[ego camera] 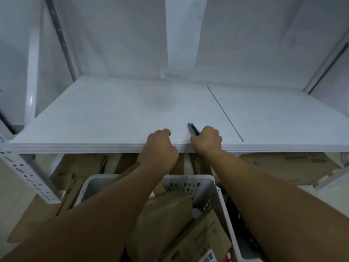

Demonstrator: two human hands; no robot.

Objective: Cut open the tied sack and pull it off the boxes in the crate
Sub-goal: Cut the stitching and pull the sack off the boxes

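Note:
Both hands are at the front edge of a white shelf board (117, 110). My right hand (206, 139) grips the handle of a dark cutter (193, 127), whose tip lies on the board and points away from me. My left hand (160, 146) is curled in a loose fist beside it, knuckles at the board's edge; nothing shows in it. Below my arms stands a white perforated crate (211, 188) holding brown cardboard boxes (170, 210). No sack is visible.
A white slotted rack post (28, 174) runs down at the left. More cardboard boxes (283, 165) sit under the shelf on the right and left. A thin seam (224, 112) crosses the board to the right of my hands.

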